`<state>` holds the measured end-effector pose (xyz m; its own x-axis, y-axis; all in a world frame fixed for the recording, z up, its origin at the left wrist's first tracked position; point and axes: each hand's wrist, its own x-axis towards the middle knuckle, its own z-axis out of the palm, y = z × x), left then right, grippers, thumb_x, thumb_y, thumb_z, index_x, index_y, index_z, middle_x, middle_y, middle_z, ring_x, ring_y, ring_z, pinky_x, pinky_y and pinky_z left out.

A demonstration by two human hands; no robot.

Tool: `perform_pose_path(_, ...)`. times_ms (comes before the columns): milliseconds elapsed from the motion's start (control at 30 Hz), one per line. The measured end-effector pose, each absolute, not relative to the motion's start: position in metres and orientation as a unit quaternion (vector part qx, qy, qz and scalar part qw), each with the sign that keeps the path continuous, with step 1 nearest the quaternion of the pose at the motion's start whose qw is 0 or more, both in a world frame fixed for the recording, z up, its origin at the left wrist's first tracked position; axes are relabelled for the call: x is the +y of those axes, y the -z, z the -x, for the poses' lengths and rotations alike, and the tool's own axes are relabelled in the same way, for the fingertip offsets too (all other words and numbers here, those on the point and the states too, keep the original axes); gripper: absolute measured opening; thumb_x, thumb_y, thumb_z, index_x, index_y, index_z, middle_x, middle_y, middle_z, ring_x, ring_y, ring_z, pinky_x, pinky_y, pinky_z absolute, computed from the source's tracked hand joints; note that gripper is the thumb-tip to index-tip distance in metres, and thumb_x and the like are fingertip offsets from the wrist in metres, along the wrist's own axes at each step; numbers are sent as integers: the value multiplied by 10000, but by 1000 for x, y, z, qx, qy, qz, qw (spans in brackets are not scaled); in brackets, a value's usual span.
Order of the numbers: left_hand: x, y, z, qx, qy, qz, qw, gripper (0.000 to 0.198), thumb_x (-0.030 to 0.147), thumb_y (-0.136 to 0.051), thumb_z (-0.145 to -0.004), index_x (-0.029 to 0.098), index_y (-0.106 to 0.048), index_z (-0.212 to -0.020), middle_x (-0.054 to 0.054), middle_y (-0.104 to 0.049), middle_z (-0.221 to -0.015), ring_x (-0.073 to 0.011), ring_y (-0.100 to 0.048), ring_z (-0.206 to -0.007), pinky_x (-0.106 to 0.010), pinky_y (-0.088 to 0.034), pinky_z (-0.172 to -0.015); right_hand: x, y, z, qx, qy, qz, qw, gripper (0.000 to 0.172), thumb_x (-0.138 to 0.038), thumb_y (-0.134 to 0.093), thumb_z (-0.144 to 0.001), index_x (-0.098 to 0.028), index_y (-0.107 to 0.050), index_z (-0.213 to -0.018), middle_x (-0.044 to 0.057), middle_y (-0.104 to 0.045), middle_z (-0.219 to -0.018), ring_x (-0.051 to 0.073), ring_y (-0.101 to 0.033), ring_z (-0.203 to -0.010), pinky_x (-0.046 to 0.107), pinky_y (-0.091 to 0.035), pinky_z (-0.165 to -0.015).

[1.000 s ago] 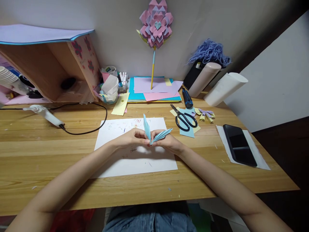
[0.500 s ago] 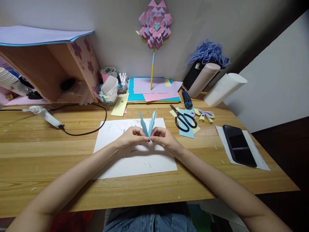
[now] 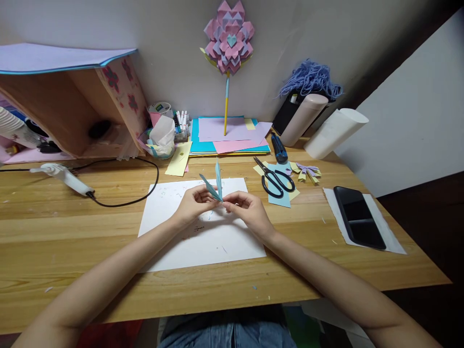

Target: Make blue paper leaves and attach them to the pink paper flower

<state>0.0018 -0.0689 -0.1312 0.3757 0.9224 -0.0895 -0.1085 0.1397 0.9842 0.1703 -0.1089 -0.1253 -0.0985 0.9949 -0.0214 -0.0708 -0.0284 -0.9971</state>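
Head view: both hands meet above the white sheet (image 3: pixel 232 249), with a small piece of folded blue paper (image 3: pixel 218 179) between their fingertips. Its two leaves rise in a narrow V — one leaning toward the left, the other almost upright — and join at a low point where the fingers come together. The left hand (image 3: pixel 189 208) holds that base in a close pinch, thumb in front and fingers curled behind the leaning leaf. The right hand (image 3: pixel 253 212) has its thumb and forefinger drawn nearly together at the same base; whether it truly grips the paper or only touches it, I cannot tell.

The step in hand looks like shaping or pressing the fold where the leaves join. As I judge it, the next move calls for a steady left pinch and light right-hand pressure at the base, leaving the thin leaves uncrushed. The scissors (image 3: pixel 268 171) lie apart to the right, over a flat blue scrap (image 3: pixel 281 200), untouched.
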Motion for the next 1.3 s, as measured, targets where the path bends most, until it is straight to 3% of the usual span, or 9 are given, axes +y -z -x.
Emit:
perform_pose_path(133,-72,129,-2,392,-378,-546,637,305,313,-734,-596,125,-669,-828,-89,-689,-867,-211,-635,-813,-342,-494,-771,-108,125,-170,-497,-543,473,484,153,-286,-696,-655,-184,-670,-765,40,-671,-782,137,-596,-691,308,-483,-664)
perform_pose_path(267,-74,128,-3,393,-361,-558,635,294,339,-719,-615,126,-676,-813,-93,-691,-841,-214,-641,-783,-334,-502,-736,-108,125,-169,-496,-531,487,484,101,-261,-684,-668,-174,-666,-715,26,-658,-694,123,-574,-611,300,-476,-625)
perform_pose_path(367,-74,129,-2,411,-357,-585,601,284,346,-711,-622,136,-679,-810,-90,-690,-824,-209,-635,-772,-315,-503,-704,-110,126,-168,-517,-510,480,492,108,-276,-660,-698,-172,-655,-725,39,-663,-740,148,-595,-674,307,-479,-643)
perform_pose_path(467,-73,129,-1,421,-350,-605,578,312,341,-717,-617,146,-667,-855,-90,-684,-872,-208,-626,-799,-317,-492,-732,-111,126,-169,-561,-443,485,503,103,-272,-610,-753,-178,-652,-764,54,-664,-813,169,-605,-769,317,-479,-701)
perform_pose_path(633,-75,124,-3,399,-356,-600,595,416,344,-722,-617,159,-605,-970,-82,-659,-945,-208,-614,-878,-311,-472,-787,-104,128,-176,-631,-288,510,509,98,-260,-557,-798,-201,-633,-776,46,-638,-785,170,-586,-747,315,-474,-694)
perform_pose_path(800,-81,122,-8,437,-396,-550,591,334,439,-584,-736,135,-652,-855,-85,-681,-840,-199,-630,-827,-309,-468,-799,-98,133,-182,-669,-221,507,496,111,-264,-520,-824,-205,-613,-842,60,-623,-820,176,-572,-733,329,-469,-682)
perform_pose_path(1300,-79,129,-5,456,-421,-507,598,310,413,-587,-740,116,-667,-782,-81,-691,-764,-189,-636,-771,-298,-476,-774,-97,137,-181,-710,-171,503,462,71,-233,-513,-825,-196,-573,-819,47,-609,-781,155,-556,-666,307,-468,-641)
